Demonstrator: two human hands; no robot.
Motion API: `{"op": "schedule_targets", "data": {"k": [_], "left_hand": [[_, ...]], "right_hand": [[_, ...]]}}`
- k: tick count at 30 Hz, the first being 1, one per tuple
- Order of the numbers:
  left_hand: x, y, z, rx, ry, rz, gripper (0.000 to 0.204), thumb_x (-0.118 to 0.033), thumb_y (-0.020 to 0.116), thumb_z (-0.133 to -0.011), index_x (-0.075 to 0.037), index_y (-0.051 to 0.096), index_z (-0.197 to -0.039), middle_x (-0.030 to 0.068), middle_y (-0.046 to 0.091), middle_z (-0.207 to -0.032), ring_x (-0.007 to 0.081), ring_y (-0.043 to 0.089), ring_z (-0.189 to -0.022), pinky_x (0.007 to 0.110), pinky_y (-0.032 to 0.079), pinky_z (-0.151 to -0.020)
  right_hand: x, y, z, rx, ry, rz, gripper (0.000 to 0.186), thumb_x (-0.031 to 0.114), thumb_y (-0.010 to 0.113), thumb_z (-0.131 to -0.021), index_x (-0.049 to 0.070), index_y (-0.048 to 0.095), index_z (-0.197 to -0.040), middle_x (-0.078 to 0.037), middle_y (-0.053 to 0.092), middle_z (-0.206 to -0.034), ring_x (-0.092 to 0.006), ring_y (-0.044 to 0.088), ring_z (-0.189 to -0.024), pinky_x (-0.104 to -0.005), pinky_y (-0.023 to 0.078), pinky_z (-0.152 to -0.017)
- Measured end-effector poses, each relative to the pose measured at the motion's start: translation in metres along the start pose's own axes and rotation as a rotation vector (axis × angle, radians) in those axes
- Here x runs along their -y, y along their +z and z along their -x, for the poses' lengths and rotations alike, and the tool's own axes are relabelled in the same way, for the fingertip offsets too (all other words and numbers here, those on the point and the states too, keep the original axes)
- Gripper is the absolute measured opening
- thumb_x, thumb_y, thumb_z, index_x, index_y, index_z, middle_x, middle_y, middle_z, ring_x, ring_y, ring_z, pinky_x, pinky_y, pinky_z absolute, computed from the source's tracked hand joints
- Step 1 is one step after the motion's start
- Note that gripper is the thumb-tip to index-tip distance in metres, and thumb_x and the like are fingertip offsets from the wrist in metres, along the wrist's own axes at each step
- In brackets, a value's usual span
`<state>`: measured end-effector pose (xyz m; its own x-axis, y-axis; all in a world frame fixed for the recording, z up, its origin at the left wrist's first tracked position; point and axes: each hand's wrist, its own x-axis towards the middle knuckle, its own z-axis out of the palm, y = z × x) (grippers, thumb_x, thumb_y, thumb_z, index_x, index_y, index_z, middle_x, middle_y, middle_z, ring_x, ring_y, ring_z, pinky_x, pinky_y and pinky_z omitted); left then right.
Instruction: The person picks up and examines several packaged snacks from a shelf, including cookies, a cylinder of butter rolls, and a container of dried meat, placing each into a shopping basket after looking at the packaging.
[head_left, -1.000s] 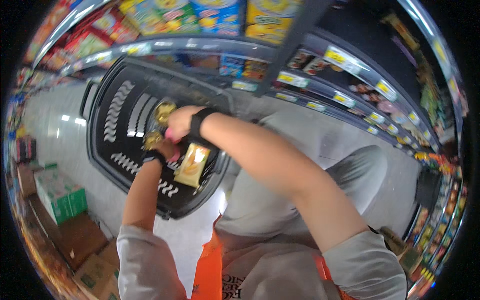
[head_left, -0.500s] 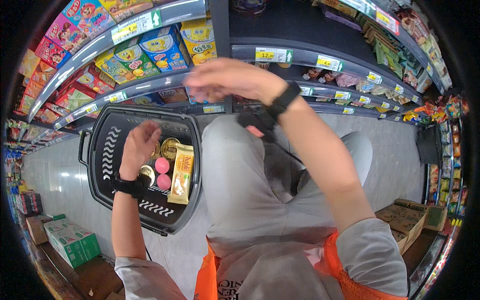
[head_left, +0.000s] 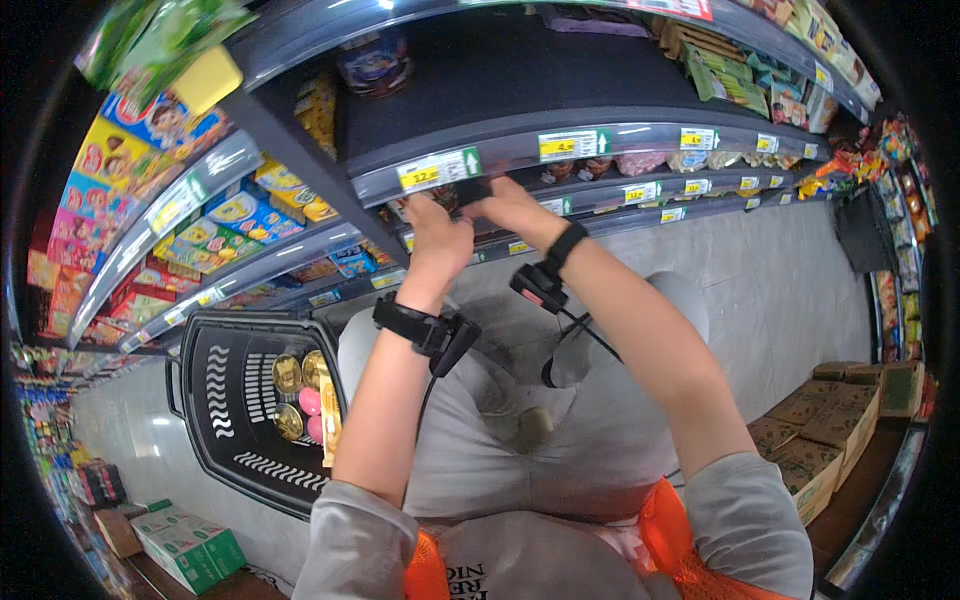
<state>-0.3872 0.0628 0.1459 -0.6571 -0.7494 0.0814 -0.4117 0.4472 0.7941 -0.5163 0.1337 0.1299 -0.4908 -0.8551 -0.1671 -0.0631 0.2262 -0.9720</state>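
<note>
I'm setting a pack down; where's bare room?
The left of the basket, beside gold rounds and pink balls; mid upper shelf, between the dark round pack and green packets. Crowded: lower-shelf packs beside the right hand.

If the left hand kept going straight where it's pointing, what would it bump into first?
Probably the rectangular yellow-and-white price label on the long grey shelf edge, but depth is unclear: the bare left hand may pass underneath.

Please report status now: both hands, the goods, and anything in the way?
Left hand, right hand close together by shelf edge; grip unclear. Dark item between them, unidentifiable. Black shopping basket at left. Shelf edge possibly obstructing.
</note>
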Motion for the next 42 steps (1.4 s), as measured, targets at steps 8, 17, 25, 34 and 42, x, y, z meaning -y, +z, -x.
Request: {"op": "schedule_targets", "data": {"k": [8,17,25,34,42], "left_hand": [[0.014,0.026,-0.003,-0.155,0.065,0.095,0.068,-0.005,0.065,-0.079,0.006,0.029,-0.135,0.0272,0.033,-0.136,0.0421,0.029,-0.132,0.042,0.028,-0.108],[-0.017,0.011,0.026,0.151,0.133,0.309,0.065,0.003,0.075,-0.069,-0.003,0.042,-0.125,0.0126,0.049,-0.115,0.0228,0.059,-0.099,0.032,0.049,-0.085],[-0.061,0.023,0.03,0.428,0.277,0.391,0.056,-0.008,0.08,-0.072,-0.003,0.05,-0.119,0.0095,0.06,-0.112,0.0223,0.061,-0.099,0.035,0.046,-0.09],[-0.066,0.026,0.031,0.882,-0.039,0.969,0.074,-0.05,0.07,-0.079,0.004,0.048,-0.126,0.0187,0.065,-0.109,0.0273,0.067,-0.091,0.037,0.055,-0.081],[-0.071,0.026,0.038,1.023,-0.257,1.23,0.074,-0.046,0.073,-0.075,0.004,0.051,-0.124,0.0149,0.063,-0.107,0.0202,0.066,-0.091,0.031,0.054,-0.077]], "right_hand": [[-0.023,0.028,-0.038,-0.151,-0.263,0.223,0.059,0.02,0.076,-0.069,0.002,0.057,-0.122,-0.02,0.059,-0.121,-0.0319,0.055,-0.113,-0.0386,0.042,-0.096],[0.003,-0.026,0.052,-0.231,-0.431,0.289,0.05,0.011,0.079,-0.066,0.01,0.062,-0.114,-0.01,0.057,-0.114,-0.0284,0.055,-0.108,-0.0383,0.045,-0.093],[0.045,-0.101,0.13,-0.098,-0.255,-0.292,0.066,0.017,0.085,-0.069,0.012,0.055,-0.127,0.0,0.06,-0.118,-0.014,0.056,-0.108,-0.0322,0.044,-0.094],[0.054,-0.117,0.116,0.092,-0.167,-0.679,0.049,0.02,0.068,-0.088,0.002,0.05,-0.129,-0.006,0.063,-0.114,-0.0126,0.058,-0.105,-0.029,0.046,-0.092],[0.062,-0.108,0.122,0.169,-0.064,-0.576,0.073,0.006,0.081,-0.069,0.002,0.045,-0.132,-0.009,0.062,-0.111,-0.0152,0.064,-0.088,-0.0266,0.054,-0.066]]}}
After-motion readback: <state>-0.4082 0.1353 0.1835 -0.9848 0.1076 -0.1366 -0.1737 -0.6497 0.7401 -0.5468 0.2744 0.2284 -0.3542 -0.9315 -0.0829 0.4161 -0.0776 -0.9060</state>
